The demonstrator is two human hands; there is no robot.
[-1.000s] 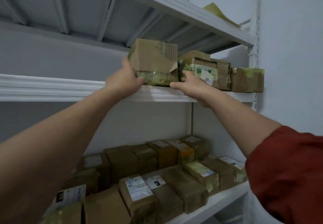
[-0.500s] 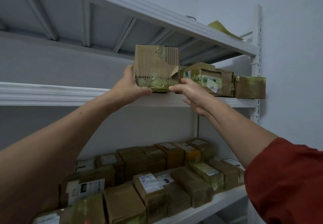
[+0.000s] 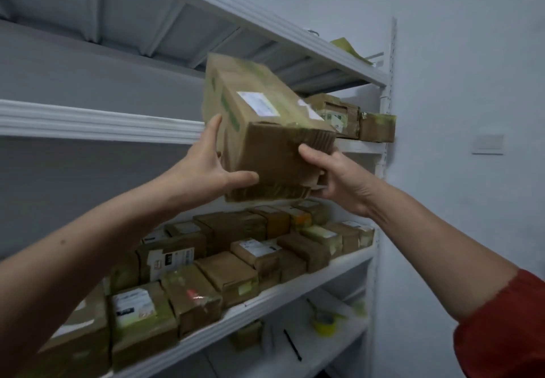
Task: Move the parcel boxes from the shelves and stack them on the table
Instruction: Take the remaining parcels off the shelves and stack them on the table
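While both hands are clamping it in the air in front of the shelving, the parcel box [image 3: 265, 130] is tilting — its long axis is running from the near, lower end by the hands up and away toward the underside of the top shelf [image 3: 265, 32], and its labelled face is pointing up and to the right. The near end, torn and showing corrugation at the right corner, is facing the camera. It is hanging clear of the middle shelf [image 3: 97, 124], touching nothing but the hands.

The left hand [image 3: 206, 168] is reaching up with its forearm stretched out, fingers lying flat along the box's left side and thumb pressing across the near end. The right hand [image 3: 339, 180] is gripping the lower right corner, thumb on the near end and fingers curling underneath — wrist bent back, a red sleeve [image 3: 501, 327] showing at the forearm.

Two more boxes [image 3: 354, 118] are sitting at the right end of the middle shelf, and many parcels [image 3: 236, 265] are crowding the lower shelf [image 3: 295, 292].
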